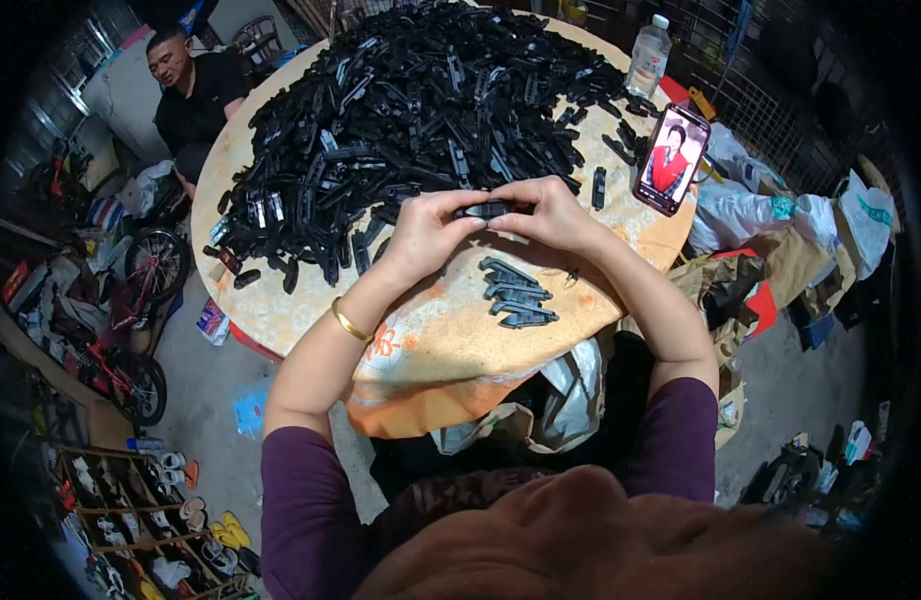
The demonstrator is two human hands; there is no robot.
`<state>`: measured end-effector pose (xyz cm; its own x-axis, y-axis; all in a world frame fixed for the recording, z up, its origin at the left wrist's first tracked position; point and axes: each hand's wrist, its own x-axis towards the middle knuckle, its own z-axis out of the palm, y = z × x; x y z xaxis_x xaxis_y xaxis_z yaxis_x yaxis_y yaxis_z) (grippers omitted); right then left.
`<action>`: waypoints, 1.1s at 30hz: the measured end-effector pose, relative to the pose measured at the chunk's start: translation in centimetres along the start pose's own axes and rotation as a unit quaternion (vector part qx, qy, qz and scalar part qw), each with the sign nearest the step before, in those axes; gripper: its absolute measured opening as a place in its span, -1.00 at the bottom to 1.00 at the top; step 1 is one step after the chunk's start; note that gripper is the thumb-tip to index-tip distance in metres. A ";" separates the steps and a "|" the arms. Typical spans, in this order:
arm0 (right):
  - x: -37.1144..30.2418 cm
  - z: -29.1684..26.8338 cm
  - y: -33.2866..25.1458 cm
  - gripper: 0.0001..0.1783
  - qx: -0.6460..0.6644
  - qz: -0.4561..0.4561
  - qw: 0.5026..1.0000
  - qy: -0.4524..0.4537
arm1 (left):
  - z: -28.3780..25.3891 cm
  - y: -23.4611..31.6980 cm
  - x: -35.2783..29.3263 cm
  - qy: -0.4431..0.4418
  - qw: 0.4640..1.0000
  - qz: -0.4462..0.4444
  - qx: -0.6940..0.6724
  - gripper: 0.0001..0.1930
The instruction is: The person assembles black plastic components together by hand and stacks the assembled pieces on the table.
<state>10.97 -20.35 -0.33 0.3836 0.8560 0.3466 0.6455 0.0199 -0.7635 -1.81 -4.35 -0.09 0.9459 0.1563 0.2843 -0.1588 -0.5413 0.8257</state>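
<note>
Head view: held level between both sets of fingertips, close in front of the heap (401,110), a black piece (486,210). Long axis running roughly left to right, crosswise to the line from body to heap. Grip of left hand (421,242) together, clamped on the left end; grip of right hand (553,215) together too, clamped on the opposite end. Neither hand clearly nearer, with the piece directly between. Cannot tell, behind so many fingers, whether made of one part or two.

In front of the heap and nearer the body, on the bench (446,330): a row (518,292) of similar black pieces, packed side by side, long axes mostly left to right with a slight slant. Just right of the heap, a lone piece (599,188), pointing away from the body. Farther right of the heap, a phone (673,160) with lit screen; by the heap's far right edge, a clear bottle (648,60).

Off the bench, left of the heap, a co-worker (196,100) in a dark top; farther out, a bike (157,268). Well right of the heap, bags (781,220).
</note>
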 end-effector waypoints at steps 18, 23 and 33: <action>-1.9 -6.1 4.5 -0.77 -0.282 0.115 0.937 0.168 | 0.5 -3.3 1.7 -0.001 0.998 0.064 -0.017 -0.78; -3.0 -5.3 3.3 -0.78 -0.326 0.128 0.923 0.158 | -1.5 -3.3 3.4 0.201 0.960 0.162 0.111 -0.82; -3.8 -4.2 3.0 -0.79 -0.403 0.049 0.904 0.134 | -1.0 -3.9 2.4 0.092 0.946 0.198 0.238 -0.81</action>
<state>14.17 -25.71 -1.65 0.5424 0.6748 0.5005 0.8294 -0.5251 -0.1909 0.80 -1.04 -2.13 0.7660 -0.0194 0.6425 -0.3038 -0.8918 0.3353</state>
